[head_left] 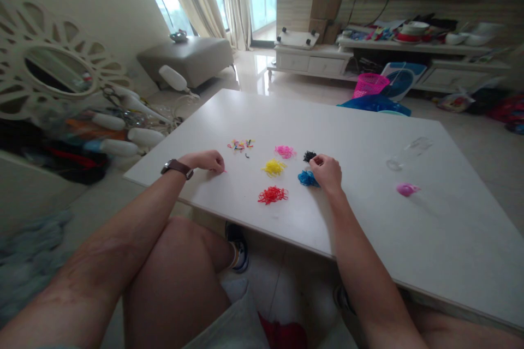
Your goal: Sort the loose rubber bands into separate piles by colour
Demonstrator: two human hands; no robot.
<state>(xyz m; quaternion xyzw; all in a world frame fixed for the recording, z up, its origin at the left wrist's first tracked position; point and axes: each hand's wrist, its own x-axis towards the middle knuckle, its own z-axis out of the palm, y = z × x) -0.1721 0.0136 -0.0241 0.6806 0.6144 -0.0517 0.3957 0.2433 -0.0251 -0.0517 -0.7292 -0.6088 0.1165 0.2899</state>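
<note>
My left hand (212,161) is closed at the table's left part, its fingertips on a small pink band (225,171). A mixed-colour pile (240,145) lies just beyond it. My right hand (326,170) pinches at the near edge of the black pile (309,156), above the blue pile (307,178); what its fingertips hold is too small to make out. Between the hands lie a pink pile (285,151), a yellow pile (274,168) and a red pile (273,195) of small bands.
On the white table (360,229), a clear container (409,152) lies at the right, with a pink object (407,190) nearer me. Beyond the table's far edge are a pink basket (370,85) and a blue item (374,103). My knees are under the near edge.
</note>
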